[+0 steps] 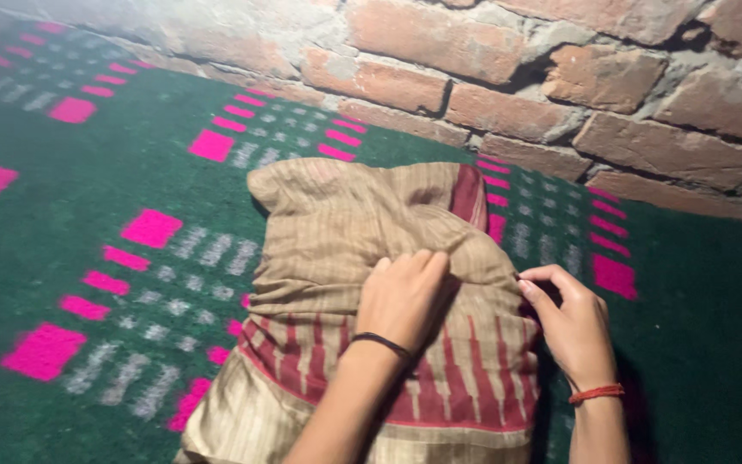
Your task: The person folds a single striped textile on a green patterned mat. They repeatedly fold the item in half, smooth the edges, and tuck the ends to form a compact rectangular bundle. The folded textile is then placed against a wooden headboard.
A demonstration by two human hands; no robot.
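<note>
The left hand [403, 296] lies palm down on the middle of a folded beige cloth [345, 232], its fingers close together and slightly curled, pressing into the fabric rather than gripping it; a thin black band [381, 344] circles that wrist. The right hand [570, 322] sits at the cloth's right edge, fingers bent and thumb drawn toward the fingertips, pinching the hem where the fabric folds over; whether any cloth is truly caught between the fingertips is hard to tell, though they touch the edge. A red thread bracelet [596, 393] rings the right wrist. The cloth itself is tan with fine stripes, and a dark red border with pointed, tooth-like shapes [465, 378] runs across its lower part beneath both hands, while a strip of the same red shows at the upper right corner [467, 193]. It rests rumpled and roughly rectangular on a dark green carpet [96, 189] patterned with bright pink squares and bars and rows of small grey marks. No packages, labels or signs appear anywhere. Just behind the cloth, along the top of the view, the carpet meets a rough brick wall [560, 69] with thick, uneven mortar joints.
</note>
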